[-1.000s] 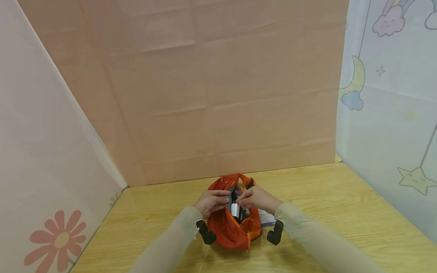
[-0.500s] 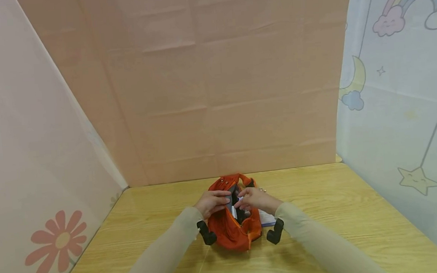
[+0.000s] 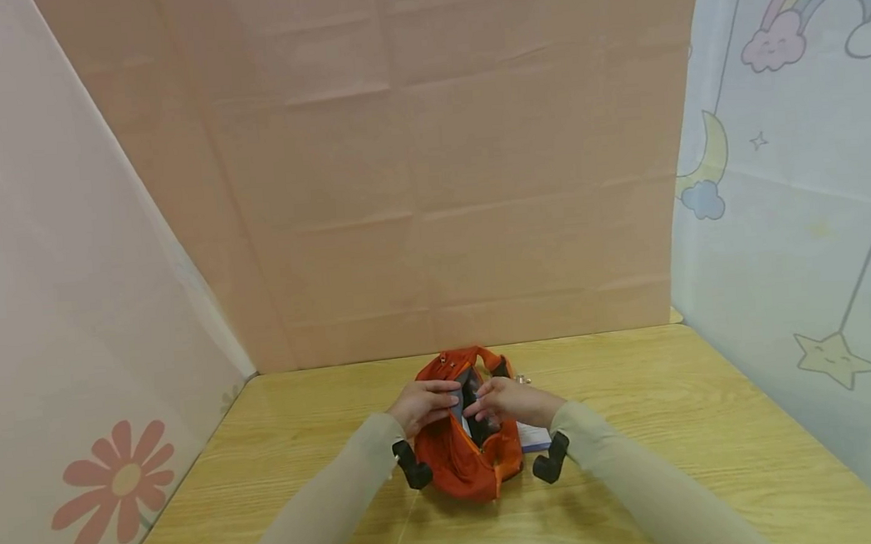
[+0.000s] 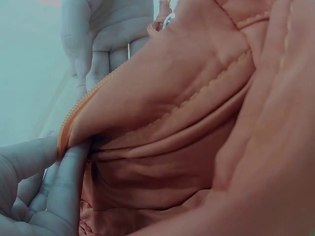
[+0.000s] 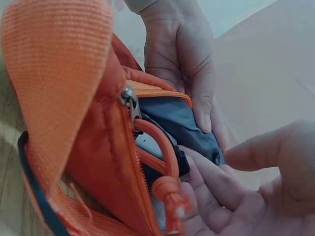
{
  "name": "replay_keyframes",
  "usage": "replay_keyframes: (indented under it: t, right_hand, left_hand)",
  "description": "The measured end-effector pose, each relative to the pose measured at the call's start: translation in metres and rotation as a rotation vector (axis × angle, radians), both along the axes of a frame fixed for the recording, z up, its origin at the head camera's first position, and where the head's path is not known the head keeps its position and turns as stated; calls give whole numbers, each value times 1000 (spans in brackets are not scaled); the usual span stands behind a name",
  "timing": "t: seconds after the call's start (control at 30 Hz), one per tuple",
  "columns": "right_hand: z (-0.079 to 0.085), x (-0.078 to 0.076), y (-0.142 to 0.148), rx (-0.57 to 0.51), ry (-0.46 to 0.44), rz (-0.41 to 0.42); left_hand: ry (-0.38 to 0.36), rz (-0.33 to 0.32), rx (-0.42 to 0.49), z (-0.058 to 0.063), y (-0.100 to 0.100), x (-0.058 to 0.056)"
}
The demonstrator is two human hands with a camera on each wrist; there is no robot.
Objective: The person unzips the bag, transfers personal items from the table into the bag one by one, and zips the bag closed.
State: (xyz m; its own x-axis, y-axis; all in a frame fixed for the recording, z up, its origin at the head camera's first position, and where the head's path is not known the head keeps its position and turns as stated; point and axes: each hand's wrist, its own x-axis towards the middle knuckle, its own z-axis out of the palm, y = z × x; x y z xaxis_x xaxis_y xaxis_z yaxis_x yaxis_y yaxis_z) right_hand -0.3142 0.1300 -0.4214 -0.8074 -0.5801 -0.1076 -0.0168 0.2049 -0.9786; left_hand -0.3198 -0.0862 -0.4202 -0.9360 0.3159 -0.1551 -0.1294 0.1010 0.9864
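An orange-red zip bag (image 3: 455,462), unzipped with a grey lining, lies on the wooden table. My left hand (image 3: 419,406) pinches the zipped edge of its opening between thumb and fingers, as the left wrist view shows. My right hand (image 3: 514,402) has its fingers inside the opening; the thumb stands apart from them. In the right wrist view those fingers touch a white object with a black end (image 5: 149,144), partly hidden behind the orange cord pull (image 5: 162,142) of the zipper. What kind of object it is cannot be told.
A white sheet with a blue edge (image 3: 534,437) lies right of the bag, partly under the right wrist. A small shiny item (image 3: 522,379) sits behind the right hand. The bag's wide orange strap (image 5: 59,73) loops along its right side. Cloth walls enclose the table (image 3: 641,442).
The white object has sunk deeper into the bag and is now mostly out of sight in the head view. My right fingers have loosened from it and shifted slightly; the left hand keeps its place.
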Motion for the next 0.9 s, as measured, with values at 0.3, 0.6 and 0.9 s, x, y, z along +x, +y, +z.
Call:
replay_keyframes:
  t: [0.3, 0.6, 0.9]
  right_hand:
    - [-6, -9, 21, -131, 27, -43]
    - [-5, -14, 71, -153, 20, -131]
    - [-19, -19, 102, -96, -32, -246]
  left_hand:
    - [-4, 21, -29, -2, 1, -2]
    - [4, 10, -35, 2, 1, 2]
    - [-7, 3, -40, 0, 1, 0]
